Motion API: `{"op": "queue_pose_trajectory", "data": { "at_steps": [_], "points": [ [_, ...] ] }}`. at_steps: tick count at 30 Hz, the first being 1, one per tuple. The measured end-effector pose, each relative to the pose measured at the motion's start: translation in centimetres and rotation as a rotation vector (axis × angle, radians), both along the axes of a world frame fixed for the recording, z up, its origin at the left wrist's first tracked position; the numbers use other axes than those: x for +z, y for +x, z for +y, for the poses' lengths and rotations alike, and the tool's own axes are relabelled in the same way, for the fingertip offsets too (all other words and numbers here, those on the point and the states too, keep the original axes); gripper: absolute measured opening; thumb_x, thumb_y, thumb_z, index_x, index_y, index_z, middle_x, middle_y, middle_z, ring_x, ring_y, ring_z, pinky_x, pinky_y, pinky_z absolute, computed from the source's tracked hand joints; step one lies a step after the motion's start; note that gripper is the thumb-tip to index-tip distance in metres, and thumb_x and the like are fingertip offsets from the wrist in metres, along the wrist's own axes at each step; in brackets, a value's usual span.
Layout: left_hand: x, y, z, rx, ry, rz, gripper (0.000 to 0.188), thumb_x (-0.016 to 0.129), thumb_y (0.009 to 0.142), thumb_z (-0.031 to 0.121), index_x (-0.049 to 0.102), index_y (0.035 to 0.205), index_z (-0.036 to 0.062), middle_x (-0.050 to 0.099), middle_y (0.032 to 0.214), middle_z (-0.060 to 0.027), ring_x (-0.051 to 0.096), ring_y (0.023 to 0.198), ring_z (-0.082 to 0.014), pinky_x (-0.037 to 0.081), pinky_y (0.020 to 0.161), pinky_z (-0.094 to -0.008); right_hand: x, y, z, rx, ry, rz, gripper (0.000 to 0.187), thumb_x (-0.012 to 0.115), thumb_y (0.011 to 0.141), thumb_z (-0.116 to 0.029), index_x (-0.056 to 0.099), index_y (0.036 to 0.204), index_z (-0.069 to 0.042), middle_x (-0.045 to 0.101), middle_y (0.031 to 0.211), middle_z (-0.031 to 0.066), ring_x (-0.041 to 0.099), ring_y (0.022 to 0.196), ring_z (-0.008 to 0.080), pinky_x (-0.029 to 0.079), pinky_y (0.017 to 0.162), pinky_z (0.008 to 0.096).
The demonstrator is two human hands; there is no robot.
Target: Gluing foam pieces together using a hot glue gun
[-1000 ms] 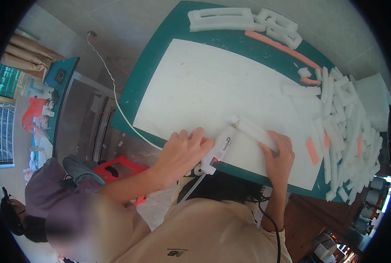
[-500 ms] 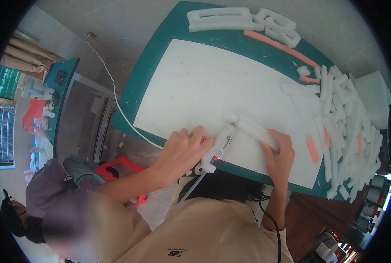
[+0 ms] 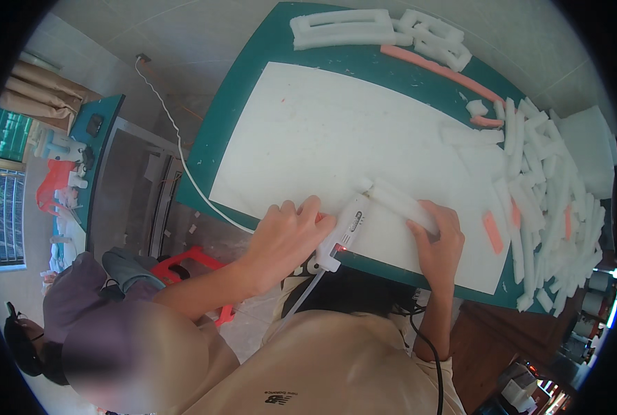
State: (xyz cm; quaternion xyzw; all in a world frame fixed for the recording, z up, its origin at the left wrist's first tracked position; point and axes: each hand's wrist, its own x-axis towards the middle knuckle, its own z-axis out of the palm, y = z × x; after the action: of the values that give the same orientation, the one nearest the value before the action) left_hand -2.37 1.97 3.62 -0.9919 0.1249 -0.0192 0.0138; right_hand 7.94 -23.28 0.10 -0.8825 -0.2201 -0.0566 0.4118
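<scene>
The hot glue gun [image 3: 343, 232] has a slim white body with a red-lit spot toward its rear. It is poised over the near edge of a white sheet [image 3: 322, 124] on a green tabletop [image 3: 215, 162], nozzle toward the far side. The left hand [image 3: 287, 236] has its fingers curled closed on the gun's handle side. The white foam strip [image 3: 398, 200] is straight and narrow; it slants across the sheet, far end just beside the nozzle, near end pinched between thumb and fingers of the right hand [image 3: 441, 242]. A pale glue stick [image 3: 303, 299] projects from the gun's rear.

The heap of foam offcuts [image 3: 550, 187] is overlapped, so individual pieces are hard to separate. The left hand covers the gun's handle; the right covers the strip's near end. Contact between nozzle and strip cannot be confirmed.

The beige shirt [image 3: 322, 360] bears a dark emblem with small lettering. The gun carries dark print along its side.
</scene>
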Motion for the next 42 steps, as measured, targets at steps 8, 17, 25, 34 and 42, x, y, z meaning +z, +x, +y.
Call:
{"op": "queue_pose_trajectory", "data": {
  "at_steps": [8,17,25,34,42],
  "points": [
    [0.1,0.2,0.1,-0.024,-0.043,0.004,0.016,0.067,0.076,0.007,0.057,0.088,0.0084,0.051,0.087,-0.0080,0.055,0.061,-0.0200,0.044,0.050,-0.0334,-0.1,0.1,-0.1,0.001,0.011,-0.005,0.031,0.078,0.077,-0.006,0.069,0.107,-0.002,0.070,0.102,0.0142,0.063,0.098,0.0337,0.051,0.085,0.0397],
    [0.5,0.2,0.1,-0.004,-0.053,0.052,0.016,0.064,0.075,0.007,0.056,0.089,0.0094,0.050,0.091,-0.0078,0.057,0.064,-0.0231,0.046,0.053,-0.0336,0.0,0.0,-0.1,0.001,0.013,-0.003,0.032,0.078,0.077,-0.005,0.069,0.108,-0.002,0.070,0.100,0.0147,0.062,0.096,0.0334,0.051,0.084,0.0395],
    [1.0,0.5,0.1,0.009,-0.059,0.110,0.016,0.064,0.076,0.005,0.056,0.089,0.0086,0.051,0.092,-0.0091,0.058,0.064,-0.0243,0.048,0.054,-0.0349,-0.1,0.0,0.0,-0.002,0.030,0.002,0.032,0.077,0.077,-0.005,0.070,0.108,-0.003,0.070,0.100,0.0146,0.062,0.096,0.0334,0.051,0.084,0.0396],
    [1.6,0.7,0.3,-0.045,-0.073,0.090,0.018,0.067,0.076,0.003,0.057,0.091,0.0060,0.053,0.089,-0.0113,0.056,0.061,-0.0233,0.045,0.051,-0.0352,-0.1,0.0,0.0,-0.004,0.036,0.002,0.032,0.077,0.076,-0.004,0.070,0.108,-0.002,0.070,0.099,0.0151,0.062,0.096,0.0342,0.051,0.084,0.0400],
    [1.4,0.5,-0.1,-0.040,-0.009,0.052,0.015,0.066,0.077,0.004,0.056,0.088,0.0072,0.051,0.085,-0.0094,0.055,0.060,-0.0206,0.044,0.049,-0.0344,-0.1,0.1,0.0,0.000,0.043,-0.004,0.032,0.077,0.077,-0.005,0.070,0.107,-0.002,0.070,0.098,0.0155,0.062,0.095,0.0346,0.051,0.083,0.0401]
  ]
}}
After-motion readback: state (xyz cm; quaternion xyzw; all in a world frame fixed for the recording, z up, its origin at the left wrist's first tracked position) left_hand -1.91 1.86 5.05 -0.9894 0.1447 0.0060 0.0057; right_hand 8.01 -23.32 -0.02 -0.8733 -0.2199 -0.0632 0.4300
